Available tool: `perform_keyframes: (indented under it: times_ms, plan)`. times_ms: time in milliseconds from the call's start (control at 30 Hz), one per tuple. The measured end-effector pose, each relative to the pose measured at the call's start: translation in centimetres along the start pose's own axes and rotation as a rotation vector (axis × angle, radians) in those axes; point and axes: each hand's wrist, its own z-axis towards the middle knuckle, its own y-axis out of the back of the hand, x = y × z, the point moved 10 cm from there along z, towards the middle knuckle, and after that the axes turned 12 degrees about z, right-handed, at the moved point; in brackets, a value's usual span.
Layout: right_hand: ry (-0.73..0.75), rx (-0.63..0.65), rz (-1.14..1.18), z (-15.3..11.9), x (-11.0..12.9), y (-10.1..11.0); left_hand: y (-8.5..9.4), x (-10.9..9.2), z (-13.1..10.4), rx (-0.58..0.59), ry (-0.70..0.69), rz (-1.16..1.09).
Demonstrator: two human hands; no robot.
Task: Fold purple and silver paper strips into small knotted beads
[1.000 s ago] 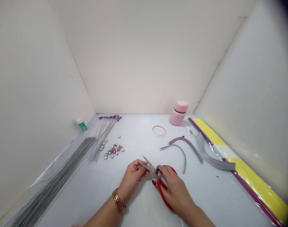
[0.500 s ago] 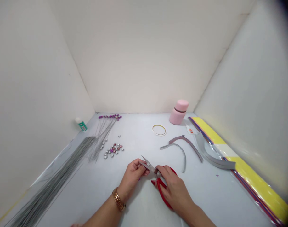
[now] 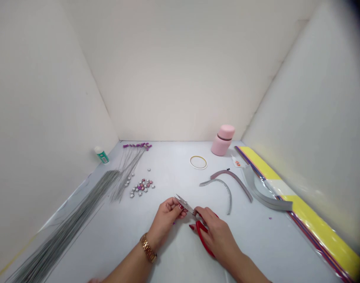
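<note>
Red-handled scissors (image 3: 201,235) are in my right hand (image 3: 219,234), their blades nearly together and pointing up and left. The tips reach over the fingers of my left hand (image 3: 168,216), which are pinched around something small that I cannot make out. A bit of purple (image 3: 174,223) shows just under the left fingers. Left of my hands lies a heap of small folded stars (image 3: 143,186), silver, pink and purple. Curved silver (image 3: 227,192) and mauve (image 3: 237,181) paper strips lie to the right.
Thin grey wires (image 3: 70,224) cover the left side, with purple-tipped stems (image 3: 135,151) behind. A glue stick (image 3: 101,155) is by the left wall. A tape ring (image 3: 198,168), a pink flask (image 3: 222,140), a wide grey strip (image 3: 265,198) and yellow packs (image 3: 312,220) are at right.
The scissor blades have come together over my left fingertips. My hands have otherwise hardly moved.
</note>
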Motion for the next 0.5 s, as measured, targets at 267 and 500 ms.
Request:
perform_keyframes:
  times_ms: [267,500]
  plan:
    - [-0.224,-0.298,-0.206,-1.4,-5.2,7.4,0.4,0.3,0.1,-0.029,-0.002,-0.007]
    - [-0.629,-0.192,-0.491,-7.7,-15.1,12.2,0.3,0.3,0.1,-0.013,-0.005,-0.013]
